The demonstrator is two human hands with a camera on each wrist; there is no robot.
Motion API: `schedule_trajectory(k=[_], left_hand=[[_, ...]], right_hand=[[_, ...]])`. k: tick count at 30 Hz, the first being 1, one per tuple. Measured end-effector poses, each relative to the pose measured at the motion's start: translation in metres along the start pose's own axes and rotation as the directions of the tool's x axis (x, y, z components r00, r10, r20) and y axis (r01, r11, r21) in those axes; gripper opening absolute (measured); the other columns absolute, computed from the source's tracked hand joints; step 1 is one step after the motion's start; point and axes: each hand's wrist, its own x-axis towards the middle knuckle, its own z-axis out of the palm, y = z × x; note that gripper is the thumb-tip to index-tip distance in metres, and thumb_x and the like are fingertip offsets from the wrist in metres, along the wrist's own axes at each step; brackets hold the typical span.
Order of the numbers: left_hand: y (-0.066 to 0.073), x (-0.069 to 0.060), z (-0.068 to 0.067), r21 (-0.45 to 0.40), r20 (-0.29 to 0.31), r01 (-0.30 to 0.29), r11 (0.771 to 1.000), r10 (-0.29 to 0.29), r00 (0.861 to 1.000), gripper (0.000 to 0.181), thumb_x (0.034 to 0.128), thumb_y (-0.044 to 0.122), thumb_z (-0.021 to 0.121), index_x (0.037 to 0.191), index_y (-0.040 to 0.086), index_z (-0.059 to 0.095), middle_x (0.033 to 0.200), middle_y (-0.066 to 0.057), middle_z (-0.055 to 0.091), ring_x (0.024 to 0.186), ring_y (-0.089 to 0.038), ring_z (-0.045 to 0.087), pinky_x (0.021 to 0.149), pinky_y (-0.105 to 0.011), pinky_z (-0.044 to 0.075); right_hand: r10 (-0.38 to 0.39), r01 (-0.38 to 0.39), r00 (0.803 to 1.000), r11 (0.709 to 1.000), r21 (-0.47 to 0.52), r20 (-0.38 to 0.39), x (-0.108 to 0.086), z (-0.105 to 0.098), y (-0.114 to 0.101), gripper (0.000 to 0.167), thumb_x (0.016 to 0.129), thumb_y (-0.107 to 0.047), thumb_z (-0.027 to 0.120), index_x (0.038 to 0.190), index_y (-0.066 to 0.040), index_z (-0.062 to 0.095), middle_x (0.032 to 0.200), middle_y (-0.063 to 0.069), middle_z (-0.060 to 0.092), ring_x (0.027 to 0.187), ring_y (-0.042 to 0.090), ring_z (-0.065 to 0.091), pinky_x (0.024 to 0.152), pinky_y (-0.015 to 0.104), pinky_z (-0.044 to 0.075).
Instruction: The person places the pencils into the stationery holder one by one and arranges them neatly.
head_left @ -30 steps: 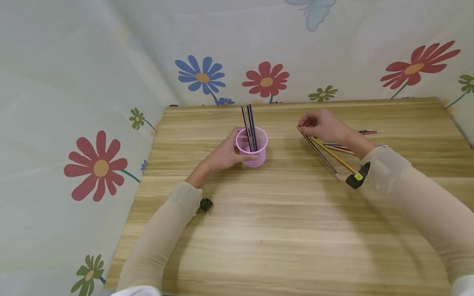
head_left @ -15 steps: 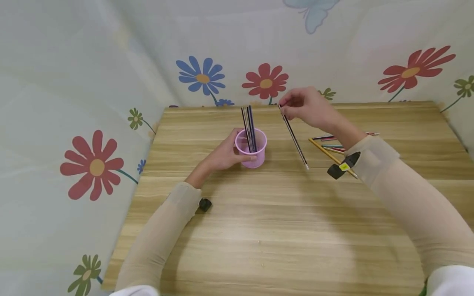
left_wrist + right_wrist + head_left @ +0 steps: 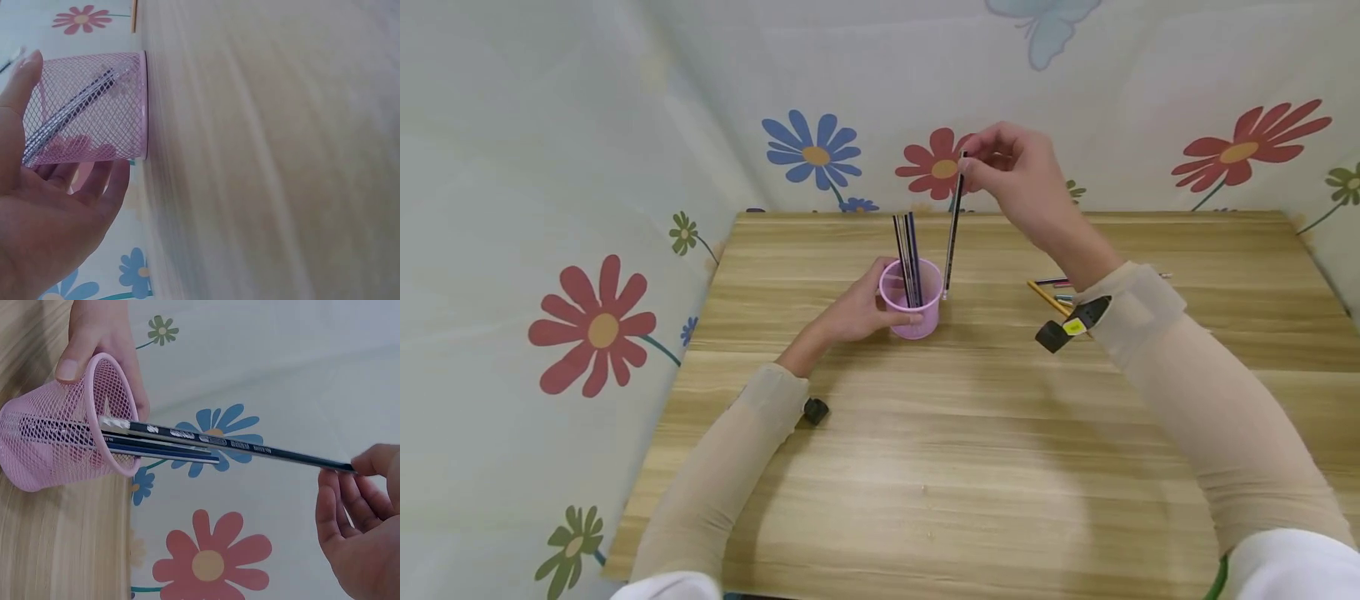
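A pink mesh pencil cup (image 3: 917,327) stands on the table, and my left hand (image 3: 857,308) grips it around its left side with the thumb in front. Several dark pencils (image 3: 907,258) lean inside the cup. My right hand (image 3: 1018,179) is raised above and to the right of the cup, pinching a dark pencil (image 3: 954,229) by its upper end between thumb and fingers. That pencil hangs nearly upright, its lower end just right of the cup's rim. In the right wrist view the held pencil (image 3: 250,448) passes in front of the cup's mouth.
On the right of the wooden table (image 3: 880,467) lie several loose pencils, among them a yellow pencil (image 3: 1048,298), partly hidden by my right forearm. A flower-printed cloth wall (image 3: 850,75) rises behind and left of the table.
My right hand has lifted the dark pencil from beside the loose pencils and carried it up and left to the cup, tilting it nearly upright. My left hand stays on the cup.
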Motion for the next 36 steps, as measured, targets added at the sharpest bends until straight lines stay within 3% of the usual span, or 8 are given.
schedule_trajectory(k=[4,8,18,24,36], left_hand=[[0.0,-0.001,-0.002,-0.005,0.0,0.008,1.0,-0.008,1.0,0.084,0.0867,0.022,0.091,0.151,0.015,0.037,0.141,-0.005,0.057,0.129,-0.021,0.057,0.108,-0.038,0.053],[0.0,-0.001,-0.002,0.006,0.003,0.017,1.0,-0.017,1.0,0.085,0.087,0.024,0.091,0.152,0.014,0.036,0.141,-0.006,0.057,0.13,-0.021,0.057,0.11,-0.039,0.052],[0.0,0.001,0.0,-0.006,0.006,-0.001,1.0,0.001,1.0,0.086,0.0868,0.024,0.091,0.151,0.012,0.036,0.142,-0.005,0.057,0.131,-0.021,0.057,0.111,-0.041,0.05],[0.0,0.001,0.001,-0.003,0.005,-0.003,1.0,0.003,1.0,0.085,0.0872,0.023,0.091,0.151,0.011,0.036,0.142,-0.006,0.056,0.131,-0.022,0.056,0.112,-0.042,0.05],[0.004,-0.001,0.001,-0.024,0.009,0.002,1.0,-0.002,1.0,0.083,0.0874,0.02,0.09,0.15,0.011,0.036,0.143,-0.008,0.055,0.132,-0.023,0.055,0.112,-0.043,0.05]], right_hand=[[-0.005,0.008,0.998,0.999,0.043,-0.064,0.004,0.012,0.001,0.013,0.101,-0.009,0.072,0.112,-0.002,0.068,0.101,0.01,0.066,0.083,0.029,0.067,0.083,0.03,0.06],[-0.004,0.003,0.997,1.0,-0.021,-0.08,0.004,0.022,0.013,0.01,0.101,-0.009,0.071,0.109,-0.004,0.068,0.098,0.007,0.066,0.084,0.022,0.066,0.077,0.026,0.058],[0.019,-0.02,1.0,0.991,-0.131,-0.015,-0.002,0.036,0.044,0.014,0.103,-0.012,0.071,0.111,-0.001,0.067,0.103,0.011,0.07,0.094,0.032,0.067,0.077,0.024,0.057],[0.049,-0.047,0.999,0.988,-0.149,0.012,-0.006,0.041,0.053,0.016,0.103,-0.01,0.07,0.114,0.0,0.066,0.106,0.012,0.069,0.094,0.027,0.069,0.081,0.027,0.059],[0.006,-0.002,1.0,0.981,-0.196,0.02,-0.009,0.046,0.06,0.016,0.104,-0.011,0.069,0.115,0.0,0.065,0.108,0.013,0.07,0.092,0.021,0.067,0.081,0.025,0.057]])
